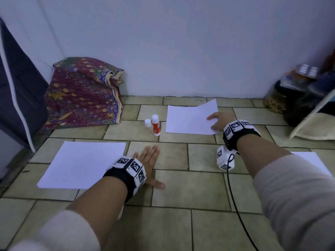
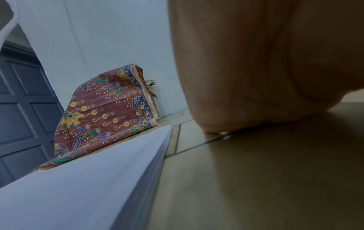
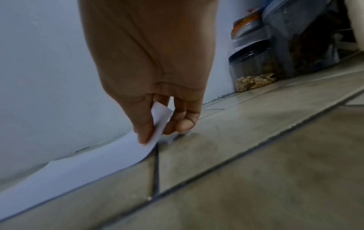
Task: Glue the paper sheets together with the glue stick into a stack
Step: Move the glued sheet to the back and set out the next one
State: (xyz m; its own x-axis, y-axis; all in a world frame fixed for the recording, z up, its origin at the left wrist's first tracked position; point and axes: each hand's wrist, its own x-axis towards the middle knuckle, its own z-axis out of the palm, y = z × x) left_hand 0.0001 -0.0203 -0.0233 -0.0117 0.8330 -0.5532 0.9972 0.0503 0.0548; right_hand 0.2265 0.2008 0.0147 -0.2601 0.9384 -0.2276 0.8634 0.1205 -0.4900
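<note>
Your right hand (image 1: pixel 218 122) pinches the near right corner of the far sheet (image 1: pixel 188 119), thumb on top and fingers under it, as the right wrist view shows; the corner is lifted and curled, while the rest of the sheet lies on the tiled floor (image 1: pixel 181 187). Your left hand (image 1: pixel 148 160) lies flat on the tiles with straight fingers and holds nothing, just beside the near sheet (image 1: pixel 81 163).

The risk I see is a crease: you hold the paper at one corner only, so if you pull fast it can fold or drag on the tiles. It can also sweep to the left and knock over the glue stick (image 1: pixel 156 125), which stands upright and uncapped just beside the sheet's left edge, with its white cap (image 1: pixel 148 123) next to it. An open stick that falls can smear glue on the floor or on the wrong side of the paper. When you lay this sheet on the near one, a bad alignment is hard to correct once the glue takes.

A third sheet (image 1: pixel 311 160) shows partly behind your right forearm. A patterned cloth bundle (image 1: pixel 83 93) lies in the left corner, and jars (image 3: pixel 254 66) stand by the wall on the right; these are well apart. The black cable (image 1: pixel 233 196) from your right wrist runs over the tiles and could catch a sheet.
</note>
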